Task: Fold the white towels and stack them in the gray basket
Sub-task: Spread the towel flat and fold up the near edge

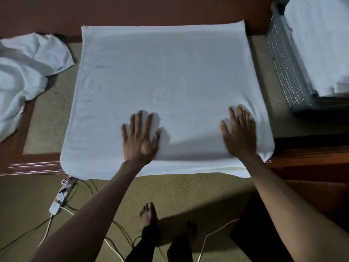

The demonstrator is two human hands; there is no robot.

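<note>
I noted the white towel point(166, 87) lying folded flat on the table point(43, 118), its near edge overhanging the front. The left hand point(139, 140) and right hand point(238, 135) were both spread, palms pressed on the towel's near part, gripping nothing. The gray basket point(287, 72) stood at right, near the towel, with folded towels point(321, 44) inside. A crumpled towel point(24, 69) lay at left.
</note>
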